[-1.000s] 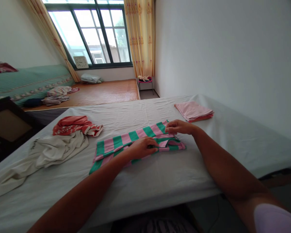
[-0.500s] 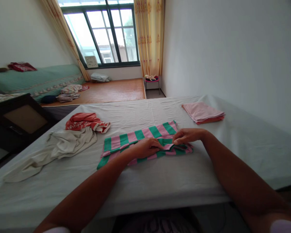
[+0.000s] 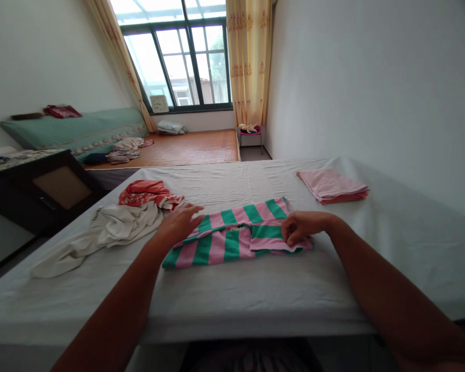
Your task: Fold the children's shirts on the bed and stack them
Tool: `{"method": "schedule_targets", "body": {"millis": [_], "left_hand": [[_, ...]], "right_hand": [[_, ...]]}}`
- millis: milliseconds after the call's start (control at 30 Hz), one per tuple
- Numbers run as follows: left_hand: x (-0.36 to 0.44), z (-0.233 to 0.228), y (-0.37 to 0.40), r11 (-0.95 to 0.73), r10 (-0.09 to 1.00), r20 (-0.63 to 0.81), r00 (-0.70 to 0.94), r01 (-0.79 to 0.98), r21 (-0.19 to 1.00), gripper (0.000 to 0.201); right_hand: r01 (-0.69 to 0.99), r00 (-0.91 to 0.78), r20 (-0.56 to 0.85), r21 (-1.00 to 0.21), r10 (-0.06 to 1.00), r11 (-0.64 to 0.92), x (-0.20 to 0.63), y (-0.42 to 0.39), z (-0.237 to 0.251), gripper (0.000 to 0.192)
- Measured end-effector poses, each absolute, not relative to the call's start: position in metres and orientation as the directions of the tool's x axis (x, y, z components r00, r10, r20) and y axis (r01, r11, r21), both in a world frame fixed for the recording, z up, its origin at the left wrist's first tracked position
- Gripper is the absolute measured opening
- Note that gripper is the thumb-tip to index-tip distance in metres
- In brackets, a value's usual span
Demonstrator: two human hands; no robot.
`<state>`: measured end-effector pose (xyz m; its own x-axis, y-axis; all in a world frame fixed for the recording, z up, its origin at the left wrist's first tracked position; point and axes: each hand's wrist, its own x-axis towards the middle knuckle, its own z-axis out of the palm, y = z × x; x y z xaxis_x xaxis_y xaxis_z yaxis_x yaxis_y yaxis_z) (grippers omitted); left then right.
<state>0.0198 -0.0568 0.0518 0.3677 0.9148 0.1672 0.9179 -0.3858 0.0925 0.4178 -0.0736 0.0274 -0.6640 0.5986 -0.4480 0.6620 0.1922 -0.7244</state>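
Two hands on striped garment [image 3: 236, 238] | long axis left-right

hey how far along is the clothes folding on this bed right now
Done: one pink folded stack lies at the far right of the bed. In hand: the pink and green striped garment, partly folded; the right hand pinches its folded end and the left hand lies flat on its other end. Left: the cream garment and the red garment lie crumpled, unfolded.
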Motion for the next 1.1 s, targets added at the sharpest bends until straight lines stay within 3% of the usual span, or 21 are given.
{"method": "schedule_targets", "body": {"millis": [100,200,300,433,600,733,900,1000,1100], "left_hand": [[-0.022,0.037,-0.063,-0.026,0.990,0.134,0.041,0.993,-0.113,0.054],[-0.037,0.018,-0.074,-0.015,0.999,0.049,0.021,0.993,-0.118,0.055],[-0.031,0.008,-0.081,-0.161,0.984,0.073,0.160,0.987,0.003,0.050],[-0.019,0.009,-0.082,-0.288,0.953,0.159,0.257,0.931,0.224,0.052],[-0.043,0.020,-0.067,-0.245,0.965,0.208,0.163,0.843,0.478,0.052],[-0.070,0.036,-0.049,-0.096,0.979,0.205,-0.018,0.842,0.532,0.055],[-0.014,0.067,-0.043,-0.277,0.958,0.229,0.171,0.750,0.601,0.046],[0.059,0.080,-0.044,-0.315,0.933,0.112,0.342,0.625,0.714,0.045],[0.130,0.077,-0.042,-0.390,0.851,0.106,0.514,0.486,0.782,0.039]], "right_hand": [[0.673,-0.645,-0.448,-0.717,0.619,0.183,0.417,-0.073,0.028,0.039],[0.642,-0.657,-0.409,-0.744,0.633,0.185,0.415,-0.073,0.028,0.038],[0.548,-0.706,-0.321,-0.812,0.631,0.201,0.413,-0.075,0.031,0.039],[0.423,-0.664,-0.125,-0.876,0.737,0.233,0.414,-0.075,0.035,0.042],[0.350,-0.462,0.062,-0.904,0.885,0.246,0.424,-0.064,0.032,0.042],[0.326,-0.305,0.134,-0.915,0.943,0.236,0.431,-0.058,0.030,0.040],[0.295,-0.260,0.154,-0.927,0.953,0.231,0.430,-0.058,0.033,0.039],[0.291,-0.250,0.146,-0.932,0.957,0.218,0.429,-0.060,0.033,0.041],[0.311,-0.227,0.130,-0.930,0.965,0.199,0.430,-0.058,0.030,0.043]]}}
